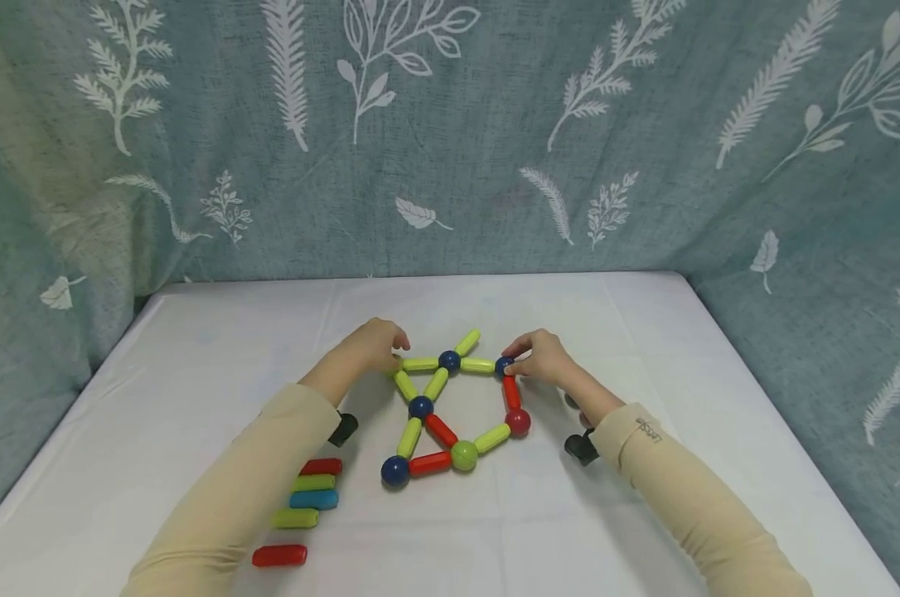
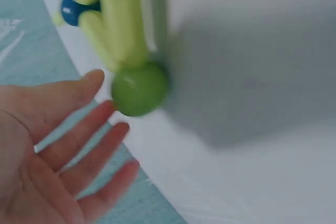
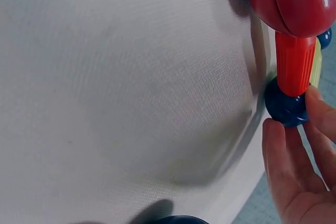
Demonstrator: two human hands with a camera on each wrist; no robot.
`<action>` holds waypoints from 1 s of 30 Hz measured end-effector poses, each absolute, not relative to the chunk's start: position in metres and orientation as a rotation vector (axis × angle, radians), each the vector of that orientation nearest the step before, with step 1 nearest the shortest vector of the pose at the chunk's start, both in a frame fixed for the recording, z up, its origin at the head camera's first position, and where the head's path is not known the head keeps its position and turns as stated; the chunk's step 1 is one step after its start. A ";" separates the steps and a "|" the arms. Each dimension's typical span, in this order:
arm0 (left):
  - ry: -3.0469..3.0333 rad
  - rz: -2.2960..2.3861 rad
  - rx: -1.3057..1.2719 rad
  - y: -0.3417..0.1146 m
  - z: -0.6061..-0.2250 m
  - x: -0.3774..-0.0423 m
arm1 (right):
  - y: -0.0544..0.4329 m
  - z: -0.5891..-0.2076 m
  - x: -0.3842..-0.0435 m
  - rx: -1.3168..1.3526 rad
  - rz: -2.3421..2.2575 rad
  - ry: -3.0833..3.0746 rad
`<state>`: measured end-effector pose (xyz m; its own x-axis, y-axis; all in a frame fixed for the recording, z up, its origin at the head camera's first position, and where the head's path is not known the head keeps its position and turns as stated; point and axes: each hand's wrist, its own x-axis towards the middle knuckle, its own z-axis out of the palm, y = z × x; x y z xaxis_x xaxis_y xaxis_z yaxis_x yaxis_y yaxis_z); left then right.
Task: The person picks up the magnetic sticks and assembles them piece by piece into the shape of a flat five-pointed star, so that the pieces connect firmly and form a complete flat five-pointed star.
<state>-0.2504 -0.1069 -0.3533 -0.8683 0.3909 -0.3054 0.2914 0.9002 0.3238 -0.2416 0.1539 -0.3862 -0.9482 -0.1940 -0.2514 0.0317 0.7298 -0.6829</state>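
A flat frame of rods and balls lies on the white table, with lime rods (image 1: 421,364), red rods (image 1: 430,463), dark blue balls (image 1: 421,407), a red ball (image 1: 519,423) and a green ball (image 1: 464,455). At its far left corner is my left hand (image 1: 374,344), mostly hiding another green ball there. The left wrist view has this ball (image 2: 140,88) by spread, fairly straight fingers; whether they touch it is unclear. My right hand (image 1: 545,358) pinches the dark blue ball (image 3: 286,103) at the far right corner, joined to a red rod (image 3: 295,64).
Loose red, lime and blue rods (image 1: 314,499) lie beside the left forearm at the near left. Some balls, partly hidden, sit under the right wrist (image 1: 586,420). A patterned green curtain (image 1: 450,207) hangs behind the table (image 1: 607,531).
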 end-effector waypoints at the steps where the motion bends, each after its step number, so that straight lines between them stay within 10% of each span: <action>1: 2.704 0.384 0.526 -0.110 -0.355 -0.249 | 0.153 -0.386 -0.241 -0.127 -1.045 2.628; 30: 2.805 0.533 0.518 -0.141 -0.373 -0.200 | 0.180 -0.386 -0.212 -0.325 -0.971 2.587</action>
